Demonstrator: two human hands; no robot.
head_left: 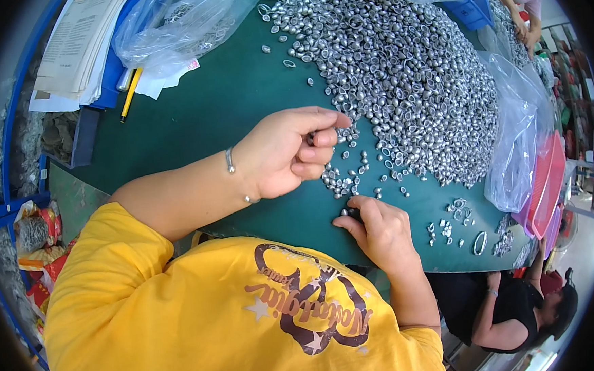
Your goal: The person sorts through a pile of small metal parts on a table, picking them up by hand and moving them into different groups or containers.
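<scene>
The left hand [288, 152] pinches one small shiny metal ring [311, 138] between curled fingertips, above the green table [197, 110]. The right hand [376, 227] presses fingertips onto another piece at the edge of the glinting heap of rings [405, 70]; its grip cannot be told.

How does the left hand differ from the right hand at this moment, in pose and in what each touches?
The left hand is raised, pinching a small silver piece between thumb and fingers; the right hand lies low on the green table, fingertips on a piece at the edge of the scatter. The left wrist wears a silver bracelet; the right wrist is bare. Both work beside the big heap of silver pieces.
</scene>
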